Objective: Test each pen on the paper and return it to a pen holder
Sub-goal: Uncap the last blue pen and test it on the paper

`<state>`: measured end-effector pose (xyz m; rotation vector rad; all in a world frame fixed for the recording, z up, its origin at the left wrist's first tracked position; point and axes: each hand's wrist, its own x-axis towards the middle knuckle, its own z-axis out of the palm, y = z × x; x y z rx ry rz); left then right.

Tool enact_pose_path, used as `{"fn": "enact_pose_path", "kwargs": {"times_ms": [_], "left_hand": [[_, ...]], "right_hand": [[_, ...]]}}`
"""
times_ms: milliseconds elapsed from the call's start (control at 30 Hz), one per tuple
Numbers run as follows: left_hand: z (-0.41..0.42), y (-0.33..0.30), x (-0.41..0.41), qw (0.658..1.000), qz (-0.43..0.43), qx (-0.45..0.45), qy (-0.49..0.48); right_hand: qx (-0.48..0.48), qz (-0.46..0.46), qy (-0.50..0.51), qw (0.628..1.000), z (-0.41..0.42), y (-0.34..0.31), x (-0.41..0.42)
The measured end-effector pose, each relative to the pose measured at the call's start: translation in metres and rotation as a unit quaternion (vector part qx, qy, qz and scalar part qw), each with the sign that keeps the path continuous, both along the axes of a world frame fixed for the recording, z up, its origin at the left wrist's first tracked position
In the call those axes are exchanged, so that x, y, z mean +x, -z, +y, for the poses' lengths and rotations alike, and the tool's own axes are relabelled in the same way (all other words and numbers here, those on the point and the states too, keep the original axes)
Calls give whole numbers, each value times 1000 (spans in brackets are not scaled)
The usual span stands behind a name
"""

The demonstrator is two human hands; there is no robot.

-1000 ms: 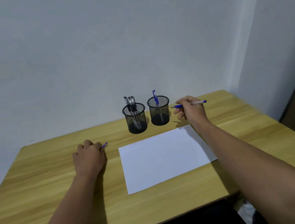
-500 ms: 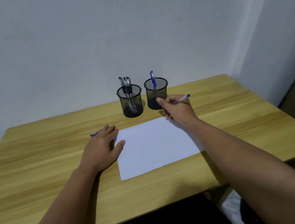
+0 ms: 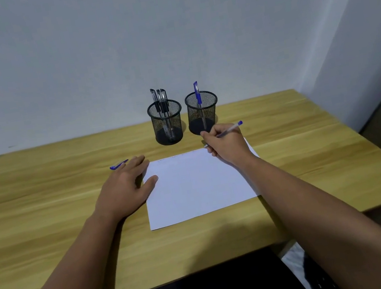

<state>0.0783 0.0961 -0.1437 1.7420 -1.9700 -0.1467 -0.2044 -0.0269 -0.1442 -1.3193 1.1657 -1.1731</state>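
A: Starting nearest the viewer, what does the head view show?

B: Two bare forearms reach forward over the near edge of a wooden table [image 3: 45, 221]. A white sheet of paper [image 3: 197, 186] lies flat on the tabletop between them, slightly skewed.

A: How is the left hand [image 3: 126, 188] placed?

B: It lies palm down at the sheet's left edge. The fingers are straight and loosely spread; the thumb rests on the left margin of the paper, and the other fingers lie on the wood beside it.

A: What lies past that hand?

B: A blue pen cap [image 3: 118, 165] rests on the table just beyond the fingertips. Whether a fingertip touches it cannot be told.

A: And the right hand [image 3: 227, 144]?

B: It sits at the far right corner of the paper. Thumb and fingers are curled and pinch a clear-barrelled blue pen [image 3: 230, 129] in a writing grip. The tip end points down at the sheet's far edge; the blue rear end slants up and to the right. Faint marks run along that far edge.

A: What stands farthest back?

B: Two black mesh pen holders, upright and just apart. The left holder [image 3: 167, 123] contains several black-capped pens [image 3: 159, 99]. The right holder [image 3: 202, 114] contains a single blue-capped pen [image 3: 197, 94], and its base is just beyond the right hand's knuckles. A plain pale wall [image 3: 165, 34] rises behind the table.
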Motion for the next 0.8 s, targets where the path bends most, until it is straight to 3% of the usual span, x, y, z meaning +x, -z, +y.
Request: {"fn": "enact_pose_path", "kwargs": {"times_ms": [800], "left_hand": [[-1,1,1,1000,1,6,-7]], "right_hand": [[-21,66,-16,997,4,0,2]]}}
